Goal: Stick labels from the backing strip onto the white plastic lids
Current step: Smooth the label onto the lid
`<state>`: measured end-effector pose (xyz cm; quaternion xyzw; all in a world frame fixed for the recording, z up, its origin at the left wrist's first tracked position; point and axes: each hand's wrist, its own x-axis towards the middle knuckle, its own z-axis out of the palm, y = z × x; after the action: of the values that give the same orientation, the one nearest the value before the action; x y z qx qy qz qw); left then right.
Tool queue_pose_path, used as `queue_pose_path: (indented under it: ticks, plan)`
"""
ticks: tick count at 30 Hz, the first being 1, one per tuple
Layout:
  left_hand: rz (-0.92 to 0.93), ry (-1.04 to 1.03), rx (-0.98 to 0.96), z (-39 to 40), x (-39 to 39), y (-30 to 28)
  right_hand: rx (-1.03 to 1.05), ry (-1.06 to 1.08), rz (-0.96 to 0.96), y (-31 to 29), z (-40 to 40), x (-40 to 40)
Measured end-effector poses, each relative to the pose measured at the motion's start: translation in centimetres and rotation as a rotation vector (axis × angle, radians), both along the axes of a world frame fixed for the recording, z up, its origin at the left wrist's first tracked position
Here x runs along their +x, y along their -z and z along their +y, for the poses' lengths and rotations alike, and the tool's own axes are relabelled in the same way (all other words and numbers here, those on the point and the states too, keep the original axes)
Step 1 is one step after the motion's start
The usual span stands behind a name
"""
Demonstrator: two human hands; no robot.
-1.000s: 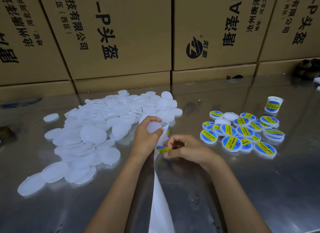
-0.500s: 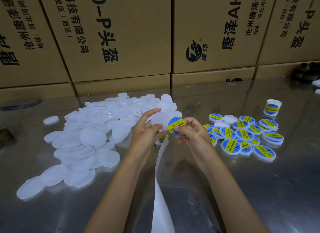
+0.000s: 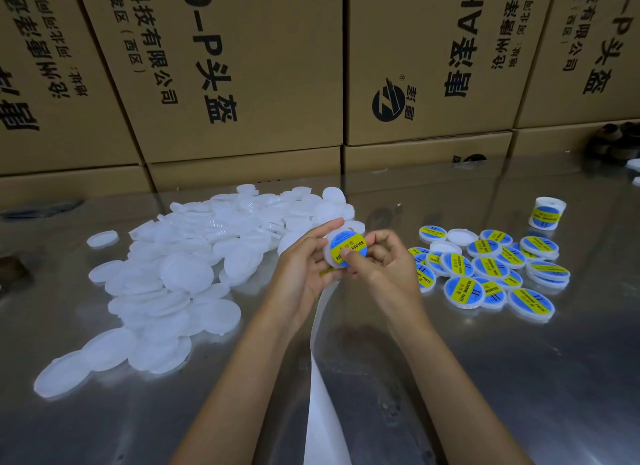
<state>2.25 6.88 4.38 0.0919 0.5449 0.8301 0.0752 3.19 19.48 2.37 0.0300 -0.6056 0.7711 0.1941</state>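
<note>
Holding the lid (image 3: 331, 253) above the worktop (image 3: 485, 378), your left hand (image 3: 304, 274) fingers are clamped on it; your right hand (image 3: 381, 267) is pinching the label (image 3: 348, 248) down. Be smoothing it from the centre outward.

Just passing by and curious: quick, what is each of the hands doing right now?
Left hand: holds a white lid.
Right hand: thumb presses the blue-and-yellow label onto that lid.

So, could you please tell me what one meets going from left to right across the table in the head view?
Pile of unlabelled white lids → left hand → lid being labelled → right hand → cluster of labelled lids → label roll.
</note>
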Motion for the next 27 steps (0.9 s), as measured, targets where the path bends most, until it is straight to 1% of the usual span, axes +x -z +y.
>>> queue_pose_path:
  ticks: [13, 19, 27]
  plan:
    - [0.072, -0.018, -0.119, 0.2, 0.1, 0.1, 0.059, 0.037, 0.03, 0.5, -0.2, -0.3]
    - [0.137, -0.06, -0.173, 0.5, 0.3, 0.4, 0.077, 0.039, 0.06, 0.7, -0.1, -0.3]
    - [0.085, -0.067, -0.127, 0.3, 0.3, 0.1, 0.277, 0.177, 0.082, 1.6, 0.0, -1.0]
